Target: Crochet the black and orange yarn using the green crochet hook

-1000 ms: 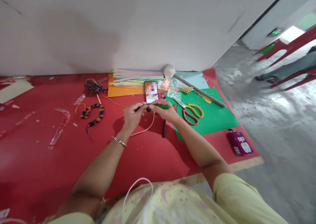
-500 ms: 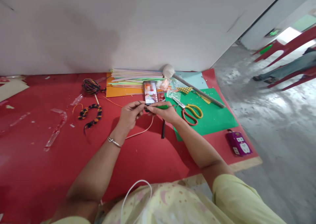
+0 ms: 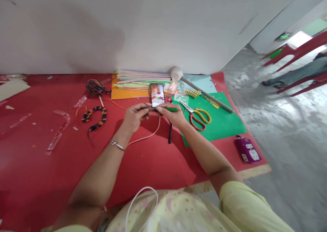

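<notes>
My right hand (image 3: pixel 173 117) is closed round a green-handled crochet hook (image 3: pixel 171 109), its tip meeting the fingers of the other hand. Pinched together, the fingers of my left hand (image 3: pixel 135 116) hold yarn; the small dark work between both hands is mostly hidden. A thin orange strand (image 3: pixel 118 104) runs from the multicoloured yarn ball (image 3: pixel 95 88) towards my left hand. Just beyond the fingertips a phone (image 3: pixel 157 97) with a lit screen stands propped up. On the left lies a curved black-and-orange crocheted strip (image 3: pixel 98 123).
Scissors (image 3: pixel 200 118) with red and yellow handles lie on green paper (image 3: pixel 217 131). A grey stick (image 3: pixel 209 97) with a white ball end crosses it. Behind are pastel stems (image 3: pixel 143 77) on orange paper. A purple box (image 3: pixel 247 149) sits near the right edge; a white cable (image 3: pixel 141 188) loops in front.
Both hands stay together in nearly the same place, with the fingers shifting slightly round the hook and yarn. The whole view has moved a little.
</notes>
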A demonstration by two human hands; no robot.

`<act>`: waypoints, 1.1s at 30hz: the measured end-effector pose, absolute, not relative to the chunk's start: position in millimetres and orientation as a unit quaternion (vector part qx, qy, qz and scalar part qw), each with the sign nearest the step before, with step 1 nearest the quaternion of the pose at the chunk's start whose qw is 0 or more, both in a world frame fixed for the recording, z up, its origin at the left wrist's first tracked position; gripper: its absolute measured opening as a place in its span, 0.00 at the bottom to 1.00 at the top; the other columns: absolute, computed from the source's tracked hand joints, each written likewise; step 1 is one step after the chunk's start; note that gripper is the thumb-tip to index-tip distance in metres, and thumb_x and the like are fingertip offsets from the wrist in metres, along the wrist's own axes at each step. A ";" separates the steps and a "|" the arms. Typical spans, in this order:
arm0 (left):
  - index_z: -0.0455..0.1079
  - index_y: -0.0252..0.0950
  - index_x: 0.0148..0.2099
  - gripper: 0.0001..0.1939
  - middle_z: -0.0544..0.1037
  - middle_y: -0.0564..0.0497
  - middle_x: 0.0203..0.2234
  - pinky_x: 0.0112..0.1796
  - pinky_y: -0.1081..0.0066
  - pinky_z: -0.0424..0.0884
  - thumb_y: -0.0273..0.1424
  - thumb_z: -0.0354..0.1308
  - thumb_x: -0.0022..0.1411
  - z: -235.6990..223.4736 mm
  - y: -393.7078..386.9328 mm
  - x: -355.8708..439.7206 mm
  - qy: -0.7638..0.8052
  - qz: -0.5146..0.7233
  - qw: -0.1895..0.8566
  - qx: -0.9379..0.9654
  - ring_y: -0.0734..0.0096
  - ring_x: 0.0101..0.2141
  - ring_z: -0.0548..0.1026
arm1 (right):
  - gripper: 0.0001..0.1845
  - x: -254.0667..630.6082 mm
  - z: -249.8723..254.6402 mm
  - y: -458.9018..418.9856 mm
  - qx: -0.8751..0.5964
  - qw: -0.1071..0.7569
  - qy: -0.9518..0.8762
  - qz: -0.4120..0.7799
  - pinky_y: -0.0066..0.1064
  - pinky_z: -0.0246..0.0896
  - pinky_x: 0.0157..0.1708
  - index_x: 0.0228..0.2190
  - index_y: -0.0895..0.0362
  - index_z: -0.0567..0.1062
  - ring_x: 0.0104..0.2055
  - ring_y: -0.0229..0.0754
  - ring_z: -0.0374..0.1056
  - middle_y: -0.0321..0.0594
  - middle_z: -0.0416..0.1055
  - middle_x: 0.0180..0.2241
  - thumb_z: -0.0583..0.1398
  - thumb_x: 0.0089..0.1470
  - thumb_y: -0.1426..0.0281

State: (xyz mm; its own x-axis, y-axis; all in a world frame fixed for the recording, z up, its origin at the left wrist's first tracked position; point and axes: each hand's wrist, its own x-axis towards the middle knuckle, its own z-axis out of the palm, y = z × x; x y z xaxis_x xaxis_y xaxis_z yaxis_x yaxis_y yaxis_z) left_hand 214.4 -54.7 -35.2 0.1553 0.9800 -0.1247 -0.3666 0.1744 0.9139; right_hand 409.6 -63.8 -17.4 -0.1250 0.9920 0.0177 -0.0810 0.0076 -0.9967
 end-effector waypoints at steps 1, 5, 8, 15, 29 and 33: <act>0.85 0.36 0.39 0.14 0.82 0.49 0.25 0.24 0.77 0.67 0.31 0.76 0.48 -34.6 -55.2 215.3 0.401 0.515 0.652 0.387 0.76 0.23 0.75 | 0.22 409.0 -18.8 -63.8 -0.444 0.494 -0.520 0.538 0.29 0.75 0.32 0.33 0.55 0.86 0.29 0.38 0.76 0.37 0.81 0.29 0.75 0.47 0.50; 0.84 0.36 0.37 0.15 0.81 0.51 0.24 0.27 0.75 0.70 0.33 0.78 0.46 -34.6 -55.6 218.6 0.410 0.538 0.628 0.386 0.75 0.24 0.76 | 0.19 412.7 -22.4 -65.4 -0.425 0.486 -0.604 0.467 0.33 0.76 0.40 0.37 0.55 0.86 0.35 0.40 0.77 0.40 0.83 0.34 0.71 0.55 0.52; 0.83 0.35 0.34 0.17 0.81 0.52 0.23 0.27 0.76 0.71 0.33 0.80 0.40 -35.2 -53.3 218.9 0.414 0.554 0.634 0.345 0.77 0.23 0.75 | 0.22 426.3 -21.8 -60.6 -0.387 0.432 -0.709 0.402 0.39 0.73 0.54 0.51 0.53 0.83 0.49 0.46 0.79 0.44 0.83 0.47 0.69 0.59 0.56; 0.84 0.35 0.33 0.17 0.80 0.53 0.21 0.24 0.79 0.68 0.31 0.80 0.37 -38.2 -51.7 221.2 0.430 0.555 0.640 0.311 0.79 0.21 0.75 | 0.38 452.1 -49.6 -10.4 -0.475 0.319 -0.817 0.078 0.58 0.45 0.73 0.74 0.60 0.55 0.72 0.58 0.57 0.49 0.76 0.62 0.55 0.65 0.72; 0.83 0.35 0.33 0.17 0.80 0.53 0.21 0.25 0.78 0.68 0.32 0.81 0.38 -33.2 -52.9 219.3 0.425 0.562 0.637 0.312 0.77 0.22 0.76 | 0.26 440.9 -24.8 -44.3 -0.376 0.380 -0.753 0.384 0.45 0.70 0.59 0.56 0.54 0.80 0.56 0.53 0.76 0.48 0.81 0.53 0.69 0.58 0.58; 0.84 0.35 0.34 0.14 0.81 0.51 0.24 0.27 0.75 0.71 0.32 0.79 0.43 -34.7 -56.3 221.6 0.413 0.547 0.624 0.376 0.76 0.23 0.76 | 0.17 429.9 -18.0 -56.5 -0.364 0.418 -0.685 0.472 0.37 0.72 0.52 0.45 0.53 0.86 0.48 0.46 0.79 0.42 0.84 0.44 0.69 0.59 0.56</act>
State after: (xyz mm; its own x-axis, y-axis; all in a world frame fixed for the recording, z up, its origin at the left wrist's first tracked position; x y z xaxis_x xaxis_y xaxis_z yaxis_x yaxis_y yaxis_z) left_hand 221.6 -56.3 -34.7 0.0621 0.9926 -0.1045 -0.3725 0.1202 0.9202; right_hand 429.9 -56.5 -18.0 -0.3849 0.8942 0.2287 0.1045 0.2884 -0.9518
